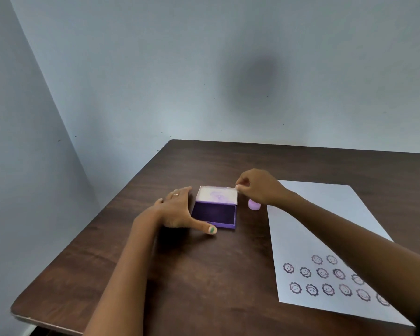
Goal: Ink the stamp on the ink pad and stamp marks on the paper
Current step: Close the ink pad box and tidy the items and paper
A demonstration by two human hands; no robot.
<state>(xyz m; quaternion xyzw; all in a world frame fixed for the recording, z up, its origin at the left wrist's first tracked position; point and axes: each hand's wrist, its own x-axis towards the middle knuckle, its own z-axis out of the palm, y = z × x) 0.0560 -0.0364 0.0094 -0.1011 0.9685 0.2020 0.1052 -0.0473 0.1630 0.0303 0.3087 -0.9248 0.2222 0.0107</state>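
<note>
Looking at the paper, many flower-face marks are done already. Beside the open ink pad, the stamp stands alone. The right hand pinches the lid's corner; the left hand rests flat, holding nothing.

My ink pad sits open on the dark table, a purple case with its deep violet pad facing up and its pale lid tipped back at the far side (the lid's inside is smudged with purple). Just to its right stands my little lilac stamp, off the paper. The white paper lies farther right, angled, with rows of flower-rimmed smiley marks across its near end.
</note>
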